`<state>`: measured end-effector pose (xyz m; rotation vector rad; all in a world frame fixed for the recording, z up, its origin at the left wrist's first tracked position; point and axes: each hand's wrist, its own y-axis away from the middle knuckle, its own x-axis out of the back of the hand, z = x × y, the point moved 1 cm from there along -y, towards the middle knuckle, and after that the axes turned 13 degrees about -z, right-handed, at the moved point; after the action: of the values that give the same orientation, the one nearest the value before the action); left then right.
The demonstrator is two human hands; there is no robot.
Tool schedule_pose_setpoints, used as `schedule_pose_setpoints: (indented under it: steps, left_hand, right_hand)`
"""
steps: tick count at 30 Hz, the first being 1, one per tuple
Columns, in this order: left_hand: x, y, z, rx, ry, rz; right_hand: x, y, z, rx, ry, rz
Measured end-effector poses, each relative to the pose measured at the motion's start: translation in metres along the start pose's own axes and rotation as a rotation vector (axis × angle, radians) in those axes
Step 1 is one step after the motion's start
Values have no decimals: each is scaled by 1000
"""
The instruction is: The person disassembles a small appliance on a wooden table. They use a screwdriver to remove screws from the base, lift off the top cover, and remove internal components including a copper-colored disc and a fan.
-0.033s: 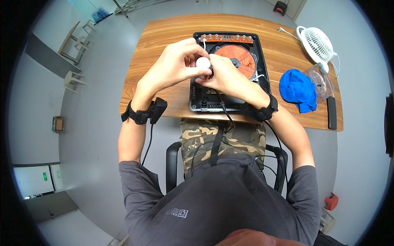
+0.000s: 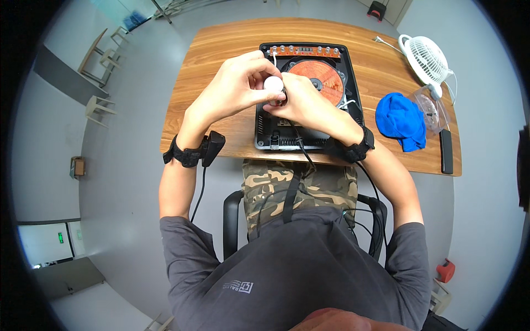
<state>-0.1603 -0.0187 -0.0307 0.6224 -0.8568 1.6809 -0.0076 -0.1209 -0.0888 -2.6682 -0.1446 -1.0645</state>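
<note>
Thumb (image 2: 264, 97) and index finger (image 2: 268, 67) of the left hand (image 2: 237, 83) are pinching a white round-topped piece (image 2: 273, 85), right over the left part of a shallow black housing (image 2: 263, 132). The right hand (image 2: 306, 102) is tucked in just beside it, fingers curled toward a dark bit (image 2: 285, 95) next to the white top, but honestly I can't tell if they're pinching it or only steadying it, since the hand blocks the view. My guess is they're bunched up like that because the piece is small and easier to control from both sides. Below, the housing lies flat with its innards facing up, probably so everything's reachable: copper-coloured coil (image 2: 328, 83) to the right, orange circuit strip (image 2: 305, 52) along the far edge, white wire (image 2: 275, 59) coming down from its left end. A black cord (image 2: 299, 142) trails over the near edge. Over on the right of the wooden table (image 2: 215, 44), a blue cloth (image 2: 398, 117), clear container (image 2: 440, 115), black bar (image 2: 446, 154) and white fan (image 2: 428, 59) sit well apart from the hands, I'd say to leave elbow room
</note>
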Motion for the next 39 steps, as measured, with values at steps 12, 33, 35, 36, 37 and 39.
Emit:
schedule_pose_setpoints:
  steps: [12,33,35,36,37,39]
  left_hand:
    - [-1,-4,-1,43,-31,47]
    - [-9,-6,-8,81,-194,74]
    - [-6,-6,-7,57,-178,52]
    - [-3,-3,-5,40,-149,30]
    - [0,0,-3,24,-124,5]
    - [3,2,2,-30,-63,-19]
  right_hand:
    - [6,-4,1,49,-103,-60]
    - [1,1,6,119,-24,67]
    - [9,-2,1,63,-22,-35]
    - [12,-2,0,35,-21,-85]
    - [13,-3,1,48,-8,-93]
    - [14,-3,5,75,18,-109]
